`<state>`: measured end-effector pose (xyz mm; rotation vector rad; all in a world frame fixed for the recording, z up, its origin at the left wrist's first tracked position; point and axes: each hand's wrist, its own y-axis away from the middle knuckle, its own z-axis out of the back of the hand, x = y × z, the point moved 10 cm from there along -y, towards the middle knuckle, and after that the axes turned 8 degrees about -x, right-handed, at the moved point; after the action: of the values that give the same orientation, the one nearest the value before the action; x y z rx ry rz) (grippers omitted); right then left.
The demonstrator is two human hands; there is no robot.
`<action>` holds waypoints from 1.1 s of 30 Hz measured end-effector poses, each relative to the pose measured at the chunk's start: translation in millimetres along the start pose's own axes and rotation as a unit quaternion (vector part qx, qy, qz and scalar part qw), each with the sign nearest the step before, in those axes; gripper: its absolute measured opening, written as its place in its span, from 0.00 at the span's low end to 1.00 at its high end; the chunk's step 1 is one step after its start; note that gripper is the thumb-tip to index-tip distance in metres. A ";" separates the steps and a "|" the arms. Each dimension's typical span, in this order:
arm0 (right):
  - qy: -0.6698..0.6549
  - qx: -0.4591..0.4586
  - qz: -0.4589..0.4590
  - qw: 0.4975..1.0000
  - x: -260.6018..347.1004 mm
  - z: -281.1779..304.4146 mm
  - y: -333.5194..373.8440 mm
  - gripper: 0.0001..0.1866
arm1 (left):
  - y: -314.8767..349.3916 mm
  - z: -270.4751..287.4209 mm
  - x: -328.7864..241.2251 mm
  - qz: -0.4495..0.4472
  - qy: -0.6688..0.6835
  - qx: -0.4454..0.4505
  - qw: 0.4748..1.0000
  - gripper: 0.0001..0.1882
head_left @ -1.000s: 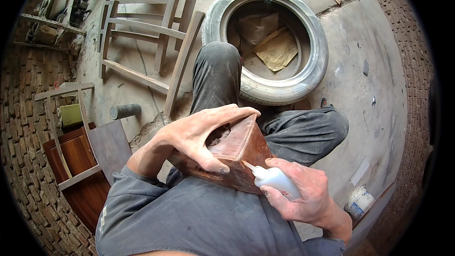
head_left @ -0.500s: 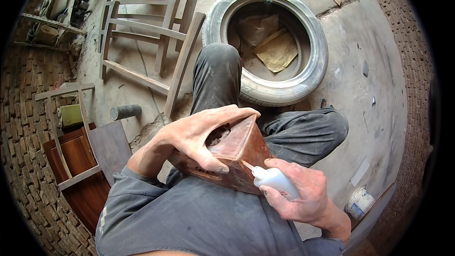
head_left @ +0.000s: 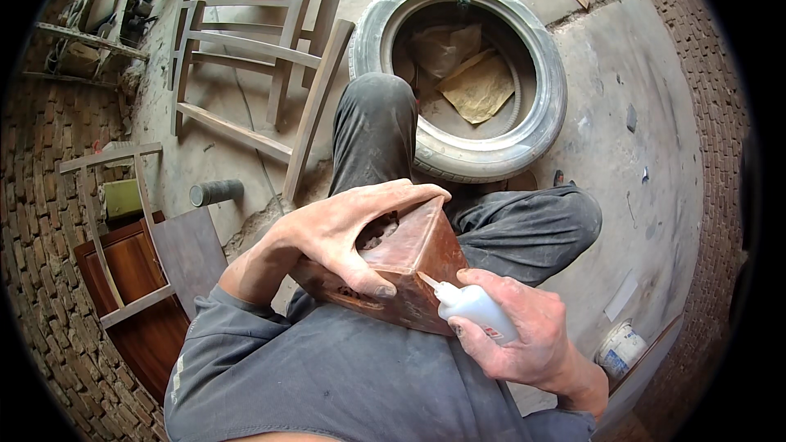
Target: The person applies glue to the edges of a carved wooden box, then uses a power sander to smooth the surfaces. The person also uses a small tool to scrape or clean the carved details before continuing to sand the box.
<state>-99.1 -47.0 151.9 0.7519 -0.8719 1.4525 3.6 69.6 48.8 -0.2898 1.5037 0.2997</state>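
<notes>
A reddish-brown wooden box (head_left: 413, 266) rests on my lap, one corner pointing up. My left hand (head_left: 344, 233) lies over its top and near side, fingers wrapped round it, thumb pressed on the lower face. My right hand (head_left: 524, 340) grips a small white glue bottle (head_left: 475, 307). The bottle's thin nozzle touches the box's front edge just below the corner. My knees in dark grey trousers stretch out beyond the box.
A worn car tyre (head_left: 467, 74) with brown paper inside lies on the concrete floor ahead. Unfinished wooden chair frames (head_left: 262, 49) lie at upper left. Dark wooden panels (head_left: 147, 278) and a grey cylinder (head_left: 217, 192) sit left. A small white tub (head_left: 620, 349) stands at right.
</notes>
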 end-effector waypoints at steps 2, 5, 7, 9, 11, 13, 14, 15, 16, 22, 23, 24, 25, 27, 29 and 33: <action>0.000 -0.001 -0.001 1.000 0.4 0.1 -1.4 0.28 | -0.2 -0.4 1.2 -0.010 0.000 0.010 1.000 0.62; 0.006 0.000 0.004 1.000 1.3 0.0 -0.7 0.28 | 0.7 -0.8 1.6 -0.010 -0.001 0.008 1.000 0.62; 0.022 -0.007 0.013 1.000 3.8 1.8 -1.9 0.25 | -1.3 -1.4 2.1 0.004 0.009 0.002 1.000 0.62; 0.027 -0.008 0.017 0.999 4.8 2.0 -3.4 0.24 | -1.2 -0.5 2.5 0.010 0.012 -0.004 1.000 0.62; 0.027 -0.008 0.014 0.999 4.6 1.8 -4.0 0.24 | -1.0 0.2 2.3 0.007 0.009 -0.004 1.000 0.62; 0.031 -0.013 0.024 0.999 5.6 1.9 -2.8 0.25 | -0.4 0.0 2.1 0.006 0.013 -0.006 1.000 0.62; 0.033 -0.015 0.028 0.999 6.0 2.1 -2.0 0.25 | -0.3 -0.1 2.1 0.006 0.015 -0.007 1.000 0.62; 0.030 -0.011 0.023 0.999 5.1 1.6 -1.3 0.26 | -0.5 -0.3 1.2 0.001 0.009 -0.006 1.000 0.62; 0.026 -0.007 0.018 0.999 4.2 1.4 -0.4 0.27 | -0.6 -0.5 0.0 -0.003 0.004 -0.005 1.000 0.62; 0.040 0.000 0.016 0.999 2.1 -0.3 5.0 0.28 | -0.4 -0.9 -0.5 -0.007 -0.004 0.001 1.000 0.63; 0.041 -0.003 0.018 0.999 1.6 -0.4 5.9 0.28 | -0.3 -1.1 -0.3 -0.008 -0.005 0.002 1.000 0.63; 0.037 -0.003 0.019 0.999 1.4 -0.7 6.2 0.28 | -0.1 -0.9 -1.1 -0.013 -0.008 -0.001 1.000 0.63; 0.034 -0.004 0.019 0.999 1.4 -1.2 6.5 0.28 | 0.3 -0.8 -1.9 -0.018 -0.012 -0.003 1.000 0.63; 0.026 -0.011 0.024 0.999 2.3 0.1 6.7 0.28 | 1.3 0.5 -3.0 -0.018 -0.012 -0.008 1.000 0.63; 0.018 -0.026 0.033 0.999 3.5 4.1 6.2 0.28 | 2.9 3.4 -4.5 -0.011 -0.008 -0.013 1.000 0.63; -0.001 -0.035 0.044 0.998 3.5 3.7 9.1 0.28 | 6.0 8.1 -7.0 0.009 0.014 -0.019 1.000 0.62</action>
<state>-108.6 -48.4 156.1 0.6689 -0.9634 1.4909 8.6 78.1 56.2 -0.3120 1.5298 0.3405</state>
